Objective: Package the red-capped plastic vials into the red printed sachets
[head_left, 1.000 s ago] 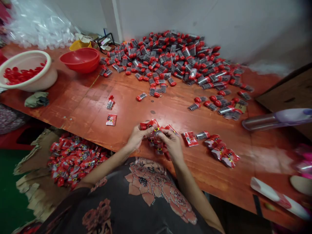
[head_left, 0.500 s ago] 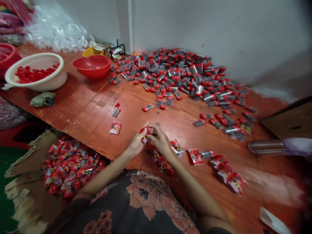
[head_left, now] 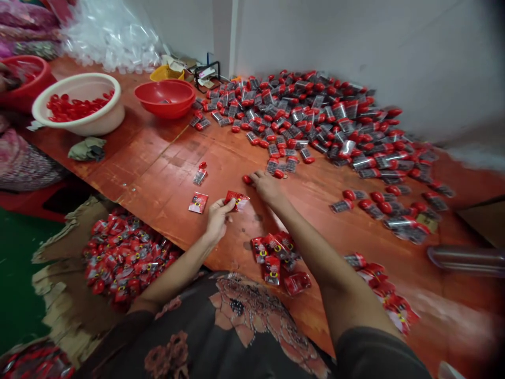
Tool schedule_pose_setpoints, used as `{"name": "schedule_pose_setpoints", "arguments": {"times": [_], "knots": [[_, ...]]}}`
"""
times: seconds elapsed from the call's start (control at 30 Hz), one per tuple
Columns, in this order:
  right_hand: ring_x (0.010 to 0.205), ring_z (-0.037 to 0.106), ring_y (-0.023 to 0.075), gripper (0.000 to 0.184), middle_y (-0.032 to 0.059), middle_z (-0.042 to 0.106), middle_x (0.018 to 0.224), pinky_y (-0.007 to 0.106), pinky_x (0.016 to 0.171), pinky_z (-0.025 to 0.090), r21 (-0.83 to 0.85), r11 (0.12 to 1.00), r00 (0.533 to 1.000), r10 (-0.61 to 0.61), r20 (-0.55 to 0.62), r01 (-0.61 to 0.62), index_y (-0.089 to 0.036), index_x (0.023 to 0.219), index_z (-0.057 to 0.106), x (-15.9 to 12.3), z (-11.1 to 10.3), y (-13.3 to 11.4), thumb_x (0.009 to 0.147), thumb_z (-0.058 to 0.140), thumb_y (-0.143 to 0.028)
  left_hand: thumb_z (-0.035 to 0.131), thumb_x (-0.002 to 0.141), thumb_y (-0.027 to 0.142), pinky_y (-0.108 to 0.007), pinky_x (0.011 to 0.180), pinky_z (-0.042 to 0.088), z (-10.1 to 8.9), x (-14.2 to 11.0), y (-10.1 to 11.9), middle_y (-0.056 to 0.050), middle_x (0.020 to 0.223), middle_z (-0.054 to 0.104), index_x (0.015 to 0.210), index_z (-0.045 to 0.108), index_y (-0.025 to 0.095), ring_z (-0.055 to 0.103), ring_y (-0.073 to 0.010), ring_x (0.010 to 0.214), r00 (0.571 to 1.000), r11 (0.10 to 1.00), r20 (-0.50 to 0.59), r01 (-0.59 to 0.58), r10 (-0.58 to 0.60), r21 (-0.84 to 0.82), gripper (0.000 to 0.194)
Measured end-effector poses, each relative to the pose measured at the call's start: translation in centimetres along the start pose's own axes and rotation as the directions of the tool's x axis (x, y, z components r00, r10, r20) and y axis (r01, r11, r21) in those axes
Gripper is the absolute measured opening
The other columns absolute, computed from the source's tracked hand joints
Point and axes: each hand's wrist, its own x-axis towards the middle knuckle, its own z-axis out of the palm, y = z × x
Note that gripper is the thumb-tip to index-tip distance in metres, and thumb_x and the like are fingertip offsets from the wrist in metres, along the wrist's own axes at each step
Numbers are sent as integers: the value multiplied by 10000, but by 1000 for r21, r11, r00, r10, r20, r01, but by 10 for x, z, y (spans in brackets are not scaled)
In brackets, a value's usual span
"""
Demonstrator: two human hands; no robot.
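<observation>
My left hand (head_left: 218, 220) pinches a red printed packet (head_left: 235, 200) between thumb and fingers, above the table. Farther forward, my right hand (head_left: 267, 188) has its fingers closed around a small red-capped tube (head_left: 247, 179); most of the tube is hidden under the hand. Between my forearms, near the table edge, lies a cluster of red filled packets (head_left: 272, 247). To the left of my left hand sit a flat red packet (head_left: 198, 202) and a dark-filled clear tube (head_left: 199, 177) with a red cap beside it.
A large heap of red-capped tubes (head_left: 307, 113) lies against the wall. At left stand a white basin (head_left: 100, 118) of red caps and a red bowl (head_left: 165, 108). Below the table edge, a carton (head_left: 63, 284) holds many red packets. A person's hand (head_left: 7, 79) shows at far left.
My right hand has left the packet held with my left hand and reached forward to a loose tube. My left hand keeps the packet. The whole view has shifted.
</observation>
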Motion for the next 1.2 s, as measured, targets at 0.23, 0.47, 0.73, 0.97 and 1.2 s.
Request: {"name": "schedule_pose_setpoints", "arguments": {"times": [0.23,0.47,0.73,0.97,1.2], "knots": [[979,562,263,233,173,624,1121,348,822,413,22,997,997,73,38,-74,-151,1096,663,-46,4,-11,903,532,-154,876,594,333,-180,504,463,8,-6,0,12,713,667,839,685,136,588,-70,568,995,996,91,50,-43,-74,368],[866,637,231,301,109,686,1039,352,734,494,397,885,941,313,-125,-242,-178,1174,615,-118,-21,-36,964,444,-313,864,612,259,-183,550,446,13,-15,-1,8,733,696,787,678,144,607,-71,604,994,992,87,68,-59,-106,280],[636,576,144,366,48,670,971,315,564,525,921,378,808,569,-154,-91,-266,1220,600,-175,-23,-100,881,569,-400,869,608,340,-179,481,418,27,-32,-5,6,740,703,780,674,161,614,-80,592,996,997,80,51,-46,-61,315],[625,576,135,373,48,635,972,339,596,561,931,364,760,611,-221,-22,-281,1245,592,-181,-25,-108,889,568,-388,853,615,406,-190,453,416,33,-43,-4,-16,802,716,829,685,168,646,-109,632,994,999,107,-23,20,29,361],[717,575,147,380,49,596,997,326,620,537,873,483,823,522,-225,-68,-277,1261,624,-184,-22,-104,900,567,-382,841,614,428,-190,444,444,33,-45,-4,2,787,694,845,674,163,633,-101,595,991,995,108,-81,74,55,389]]}}
